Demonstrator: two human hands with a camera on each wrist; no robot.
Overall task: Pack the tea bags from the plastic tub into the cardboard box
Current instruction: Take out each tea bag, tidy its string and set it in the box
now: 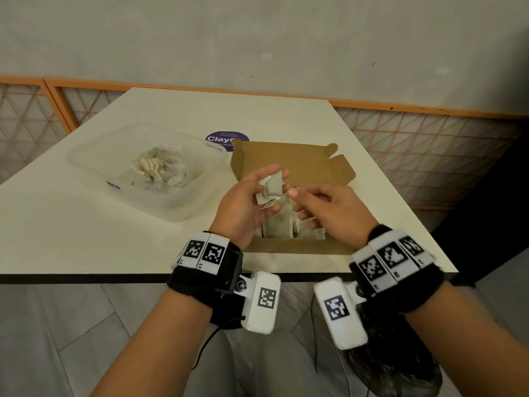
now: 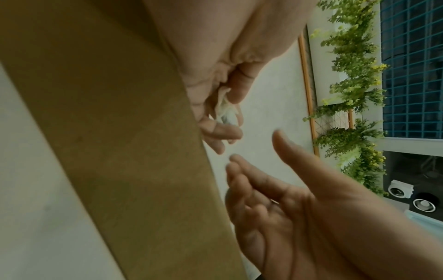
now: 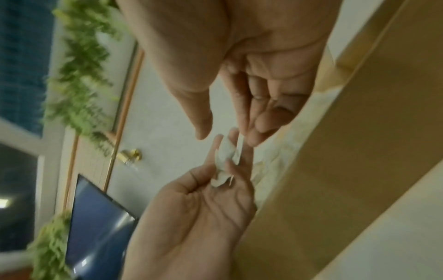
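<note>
Left hand [image 2: 215, 106] pinching tea bag [image 2: 225, 109]; right hand [image 2: 299, 199] near, cardboard box [image 2: 107, 132] beside

Round purple sticker [image 1: 223, 138] on table [image 1: 86, 224], behind box [image 1: 286, 161]: white "Clay" legible, remainder hidden by the box flap; small lines above and below too fine to read. Tub [image 1: 114, 185] carries a small dark label, illegible. Wristbands [image 1: 206, 250] bear black-and-white square code markers, no text.
</note>
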